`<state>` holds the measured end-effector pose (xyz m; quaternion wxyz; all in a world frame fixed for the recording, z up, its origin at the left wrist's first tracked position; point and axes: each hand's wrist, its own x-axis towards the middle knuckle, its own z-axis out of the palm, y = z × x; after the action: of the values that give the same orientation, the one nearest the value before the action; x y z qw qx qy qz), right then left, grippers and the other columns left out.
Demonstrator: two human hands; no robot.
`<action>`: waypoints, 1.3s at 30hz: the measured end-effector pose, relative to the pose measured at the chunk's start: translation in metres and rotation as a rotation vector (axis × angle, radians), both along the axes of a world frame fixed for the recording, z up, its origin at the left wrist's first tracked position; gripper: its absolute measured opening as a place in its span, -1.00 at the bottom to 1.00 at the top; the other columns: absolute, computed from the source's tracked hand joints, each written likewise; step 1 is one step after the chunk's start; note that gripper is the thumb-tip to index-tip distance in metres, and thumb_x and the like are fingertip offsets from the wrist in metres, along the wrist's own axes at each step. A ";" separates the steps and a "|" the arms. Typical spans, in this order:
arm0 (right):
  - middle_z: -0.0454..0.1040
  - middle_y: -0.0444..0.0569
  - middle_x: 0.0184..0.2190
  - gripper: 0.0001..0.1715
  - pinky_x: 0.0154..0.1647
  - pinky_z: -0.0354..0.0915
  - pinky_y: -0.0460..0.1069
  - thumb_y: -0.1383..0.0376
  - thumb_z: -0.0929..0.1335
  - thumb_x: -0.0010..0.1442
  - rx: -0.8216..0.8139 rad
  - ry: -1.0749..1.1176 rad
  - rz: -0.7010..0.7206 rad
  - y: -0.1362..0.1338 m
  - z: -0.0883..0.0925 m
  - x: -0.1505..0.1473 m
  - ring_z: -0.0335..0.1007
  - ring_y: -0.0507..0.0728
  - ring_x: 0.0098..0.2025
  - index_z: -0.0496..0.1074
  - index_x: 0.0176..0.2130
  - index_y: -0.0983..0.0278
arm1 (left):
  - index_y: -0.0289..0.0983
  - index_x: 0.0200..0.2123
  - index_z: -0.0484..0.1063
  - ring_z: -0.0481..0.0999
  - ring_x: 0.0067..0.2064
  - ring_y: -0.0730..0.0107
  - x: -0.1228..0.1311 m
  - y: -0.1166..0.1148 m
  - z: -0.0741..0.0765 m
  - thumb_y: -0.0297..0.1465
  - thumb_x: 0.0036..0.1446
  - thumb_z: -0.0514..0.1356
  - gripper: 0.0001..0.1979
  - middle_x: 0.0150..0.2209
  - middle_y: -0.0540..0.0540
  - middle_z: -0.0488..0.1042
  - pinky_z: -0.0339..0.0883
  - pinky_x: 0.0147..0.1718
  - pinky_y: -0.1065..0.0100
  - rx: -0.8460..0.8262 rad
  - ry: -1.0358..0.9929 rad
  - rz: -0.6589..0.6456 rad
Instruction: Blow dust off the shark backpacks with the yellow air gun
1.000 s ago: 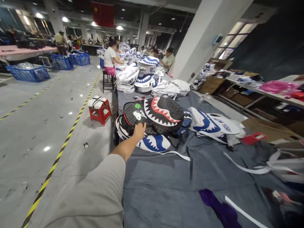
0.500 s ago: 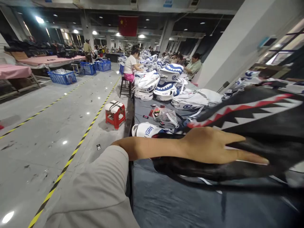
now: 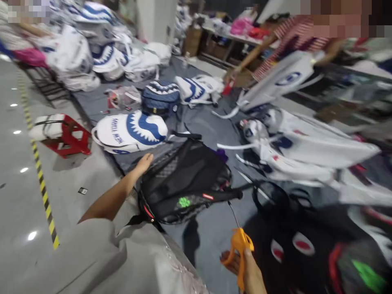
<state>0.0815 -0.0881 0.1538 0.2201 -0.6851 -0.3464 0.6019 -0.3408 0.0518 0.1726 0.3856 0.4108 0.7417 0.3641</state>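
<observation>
The black backpack (image 3: pixel 183 183) lies on the grey cloth (image 3: pixel 211 228) that covers the long work table, near the table's left edge and just in front of the person. The left hand (image 3: pixel 143 162) rests on the bag's upper left corner with fingers stretched and not closed around anything. The right hand (image 3: pixel 249 271) is clamped on an orange tool (image 3: pixel 239 249), low in the view, with the thin tip pointing toward the bag. Behind the bag lies a white and blue backpack (image 3: pixel 130 130) with a shark mouth print, and further back a dark blue backpack (image 3: pixel 161 97). More white bags (image 3: pixel 294 151) are spread on the right side. On the shiny grey floor (image 3: pixel 18 183) stands a red stool (image 3: pixel 65 136) beside a yellow-black stripe (image 3: pixel 43 192).
</observation>
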 end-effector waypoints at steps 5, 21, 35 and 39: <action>0.58 0.11 -0.34 -0.19 -0.13 0.49 0.15 -0.44 0.20 0.07 0.095 -0.073 -0.051 -0.010 0.020 -0.004 0.57 0.30 -0.24 0.44 -0.26 0.17 | -0.29 0.42 0.02 -0.11 0.46 -0.29 0.035 -0.042 -0.038 -0.22 -0.02 0.44 0.03 0.46 -0.42 -0.11 -0.23 0.36 -0.24 -0.196 0.504 -0.295; 0.31 -0.14 -0.70 -0.22 -0.63 0.14 -0.06 -0.41 0.18 0.09 0.086 -0.164 0.748 0.152 0.054 -0.119 0.22 0.04 -0.69 0.38 -0.38 0.21 | -0.28 0.10 0.45 0.62 -0.28 0.25 -0.005 -0.037 -0.054 0.16 0.31 -0.20 -0.25 -0.17 -0.26 0.64 0.47 -0.18 0.25 -0.606 -0.868 -0.028; 0.47 -0.03 -0.55 -0.34 -0.47 0.21 -0.07 -0.12 0.14 0.39 0.076 -0.473 0.956 0.195 0.102 -0.118 0.36 0.07 -0.55 0.48 -0.06 0.33 | -0.36 -0.25 0.46 0.32 -0.65 0.43 0.007 -0.021 -0.050 -0.01 0.39 -0.21 -0.36 -0.61 -0.07 0.39 0.25 -0.65 0.42 -0.823 -0.793 -0.052; 0.59 0.15 -0.18 -0.39 -0.28 0.26 -0.04 -0.02 0.10 0.44 0.145 -0.716 1.027 0.196 0.096 -0.125 0.52 0.21 -0.20 0.45 0.07 0.32 | -0.35 -0.29 0.47 0.32 -0.64 0.45 0.008 -0.018 -0.044 -0.03 0.40 -0.20 -0.37 -0.61 -0.05 0.37 0.27 -0.65 0.43 -0.846 -0.771 -0.037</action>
<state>-0.0434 0.1081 0.2501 -0.1807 -0.5738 -0.7232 0.3392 -0.3330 0.0333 0.1287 0.7653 0.0712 0.6213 0.1523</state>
